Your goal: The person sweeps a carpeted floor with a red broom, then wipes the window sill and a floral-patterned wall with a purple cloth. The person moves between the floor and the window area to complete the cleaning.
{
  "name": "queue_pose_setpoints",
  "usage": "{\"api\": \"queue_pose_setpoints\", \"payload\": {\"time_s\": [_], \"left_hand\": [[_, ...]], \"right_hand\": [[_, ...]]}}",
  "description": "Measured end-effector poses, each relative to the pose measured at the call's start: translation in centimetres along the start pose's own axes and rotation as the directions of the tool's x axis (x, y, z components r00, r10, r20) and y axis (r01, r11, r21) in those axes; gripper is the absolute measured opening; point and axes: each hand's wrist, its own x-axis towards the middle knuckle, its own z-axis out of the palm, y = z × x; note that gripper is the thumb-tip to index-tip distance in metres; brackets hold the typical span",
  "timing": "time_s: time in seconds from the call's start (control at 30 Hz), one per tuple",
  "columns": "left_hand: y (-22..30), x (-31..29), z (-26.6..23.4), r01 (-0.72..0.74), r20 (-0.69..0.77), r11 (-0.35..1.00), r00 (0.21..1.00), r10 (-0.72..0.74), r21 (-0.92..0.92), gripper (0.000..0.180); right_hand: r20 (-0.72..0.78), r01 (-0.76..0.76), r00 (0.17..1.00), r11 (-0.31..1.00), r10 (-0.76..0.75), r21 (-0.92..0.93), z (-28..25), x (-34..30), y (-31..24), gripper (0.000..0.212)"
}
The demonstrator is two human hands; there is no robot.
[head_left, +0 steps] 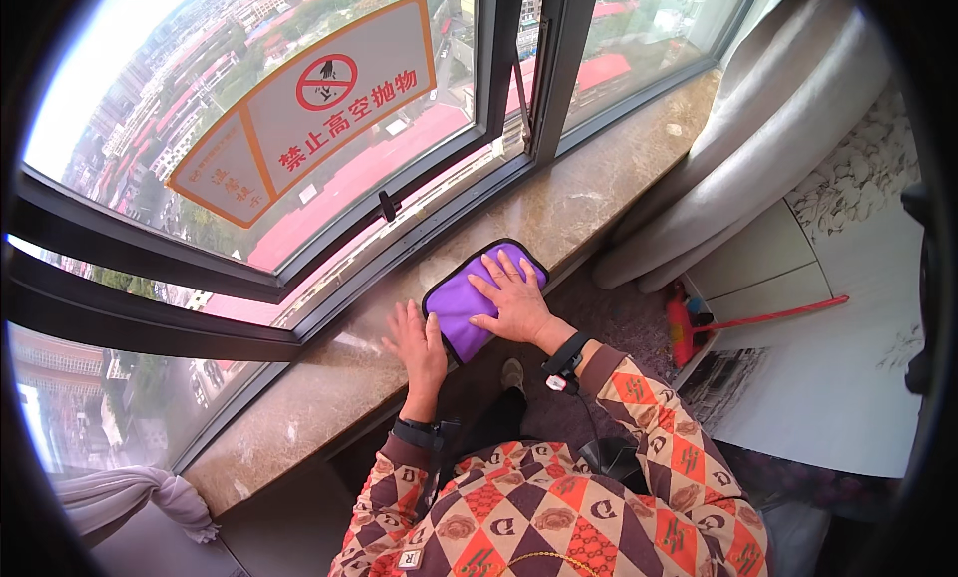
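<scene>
A purple cloth with a dark edging (456, 305) lies folded on the brown marble windowsill (344, 375), its near corner reaching the sill's front edge. My right hand (514, 302) rests on the right part of the cloth, fingers spread and flat. Beside the cloth's left edge is my left hand (414, 343), its fingers stretched out over the stone and its thumb at the cloth's border. Both wrists carry dark bands.
Beyond the sill, a dark-framed window (394, 206) stands tilted outward, with a sticker on its glass. Grey curtains hang at right (738, 168) and lower left (140, 502). A red broom (683, 327) leans by the white panel at right.
</scene>
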Motion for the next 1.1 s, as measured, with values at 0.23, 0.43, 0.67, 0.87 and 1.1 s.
{"api": "queue_pose_setpoints", "payload": {"time_s": [0.23,0.43,0.67,0.87,1.1], "left_hand": [[4.6,3.8,4.4,-0.028,0.048,0.999,0.998,0.027,0.019,0.064],[7.8,6.0,9.0,-0.101,0.04,0.995,0.994,0.102,-0.026,0.065],[11.1,6.9,12.0,-0.141,0.085,0.99,0.986,0.14,0.002,0.067],[14.4,8.2,14.0,-0.124,0.111,0.989,0.987,0.115,0.075,0.069],[15.7,8.6,15.8,-0.064,0.063,0.995,0.996,0.06,0.073,0.069]], "right_hand": [[0.007,-0.237,0.971,0.964,0.239,-0.122,-4.5,4.9,11.5,0.081],[-0.03,-0.121,0.993,0.987,0.118,-0.106,-4.7,3.7,12.8,0.077],[0.068,-0.124,0.99,0.992,0.126,-0.032,-6.1,2.3,15.2,0.078],[0.08,-0.231,0.967,0.967,0.241,-0.111,-9.1,6.3,23.2,0.077],[0.116,-0.039,0.992,0.995,0.05,-0.092,-9.3,4.6,25.9,0.079]]}}
